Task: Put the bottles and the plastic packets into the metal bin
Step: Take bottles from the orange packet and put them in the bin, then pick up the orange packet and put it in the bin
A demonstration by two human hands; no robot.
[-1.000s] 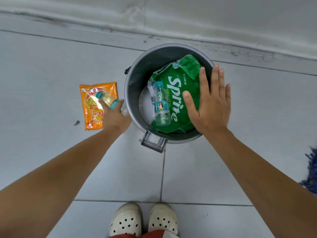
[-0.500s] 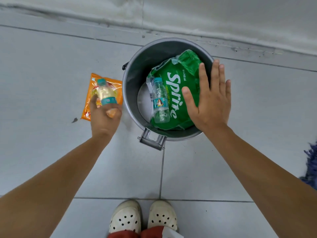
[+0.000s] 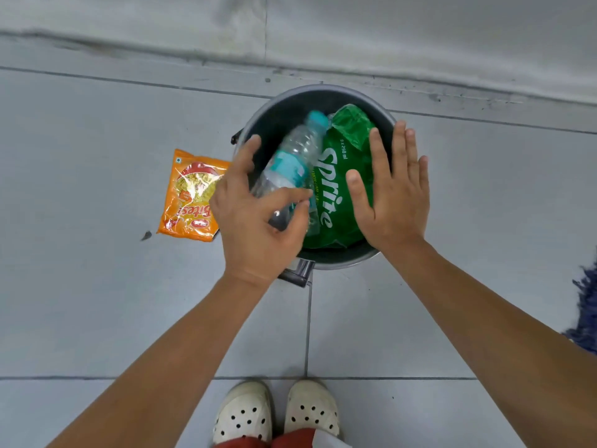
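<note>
One packet (image 3: 190, 197) left on the floor, just left of the bin (image 3: 339, 258); green wrap (image 3: 342, 176) is in already. I think I see a second bottle under my left hand (image 3: 258, 227), too hidden to be sure. Bottle (image 3: 292, 160) is over the bin mouth, cap pointing away from me, blurred. My left fingers (image 3: 284, 198) are spread loose around its base, thumb (image 3: 245, 156) out to the left side; can't tell if I'm gripping or just letting go. Right hand (image 3: 394, 195) is flat and wide open, holding nothing, over the green wrap at the right rim. To do: bottle down, then the packet.
</note>
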